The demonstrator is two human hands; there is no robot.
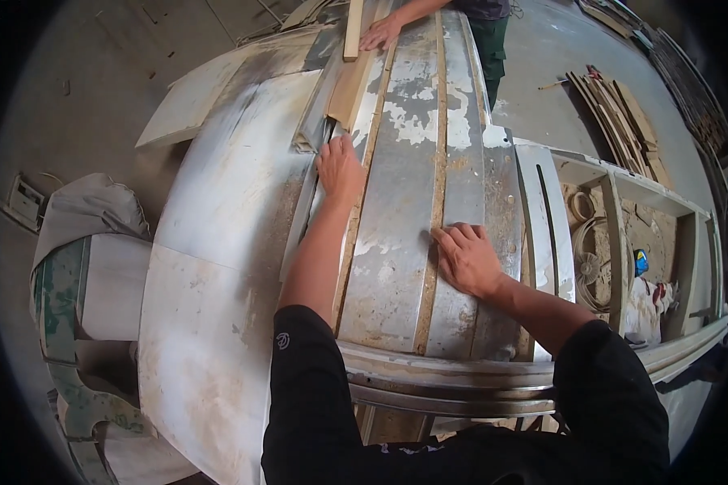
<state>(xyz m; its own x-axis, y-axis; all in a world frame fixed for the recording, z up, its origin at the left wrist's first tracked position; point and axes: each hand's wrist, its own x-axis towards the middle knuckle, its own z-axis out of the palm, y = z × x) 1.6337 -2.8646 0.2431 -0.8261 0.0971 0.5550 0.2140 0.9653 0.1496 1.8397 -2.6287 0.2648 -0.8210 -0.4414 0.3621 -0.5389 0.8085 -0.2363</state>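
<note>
A long wooden board (356,85) lies along the metal fence (309,129) on the worn metal machine table (392,214). My left hand (341,170) is at the board's near end, beside the fence, its fingers curled; whatever they grip is hidden. Farther right, my right hand (469,260) rests on the table by a sawdust-filled groove (438,190), fingers bent but apart and holding nothing. At the far end, a co-worker's hand (380,32) presses down near the board, next to a narrow wooden strip (353,34).
A wide pale metal surface (218,267) extends on the left. To the right, an open frame (615,242) encloses coiled material (590,259) and a small blue item (641,261). Beyond it, wooden planks (615,121) lie on the floor. A green machine (61,291) stands at left.
</note>
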